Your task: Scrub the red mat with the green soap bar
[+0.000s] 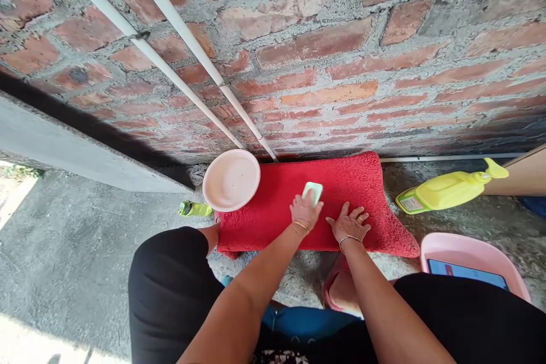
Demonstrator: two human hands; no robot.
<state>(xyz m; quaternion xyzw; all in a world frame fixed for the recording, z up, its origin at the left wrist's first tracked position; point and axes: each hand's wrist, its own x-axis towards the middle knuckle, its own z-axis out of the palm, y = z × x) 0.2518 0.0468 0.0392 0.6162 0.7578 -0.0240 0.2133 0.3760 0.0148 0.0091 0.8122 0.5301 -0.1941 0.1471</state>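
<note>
A red towel-like cloth (273,199) is spread out low in front of me, against the foot of the wall. My left hand (305,211) grips a pale green bar of soap (314,190) and holds it on the cloth, fingers over its near part. To the right, my right hand (350,224) lies flat on the cloth with its fingers spread, holding nothing. A pale pink basin (232,180) stands on the cloth's left end. What supports the cloth is mostly hidden.
A brick wall (307,51) with two white pipes (187,79) rises ahead. At right are a yellow pump bottle (447,189) and a pink tub (478,244) with a phone (467,274) in it. A small green bottle (195,209) is left of the basin.
</note>
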